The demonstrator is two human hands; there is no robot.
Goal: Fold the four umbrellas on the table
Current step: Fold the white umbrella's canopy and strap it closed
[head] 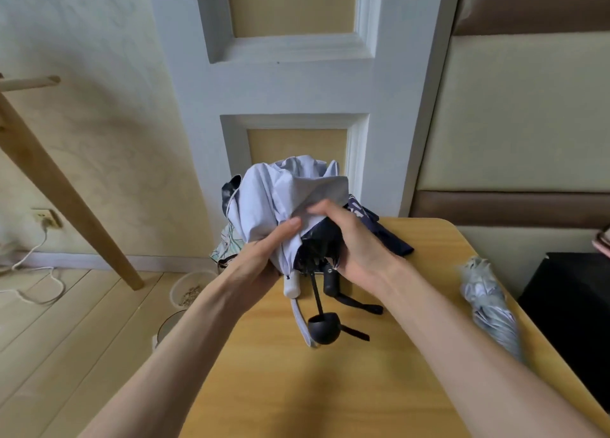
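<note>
The lilac umbrella (270,200) is thin, smooth, matt cloth, creased. Its white handle (291,285) looks like smooth plastic; the black knob (324,329) is matt plastic. The table (330,388) is smooth wood grain with a soft sheen. The grey umbrella (488,309) is crumpled cloth.

Umbrellas, four: lilac umbrella (264,200), navy umbrella (384,236), green-patterned umbrella (224,247), grey umbrella (488,309). My hands, two: left hand (260,256), right hand (350,239). Handles showing, three: white handle (291,287), black handle (330,282), round black handle (323,330). Bowls (189,292) on floor, two. Tabletop (330,391), one.
</note>
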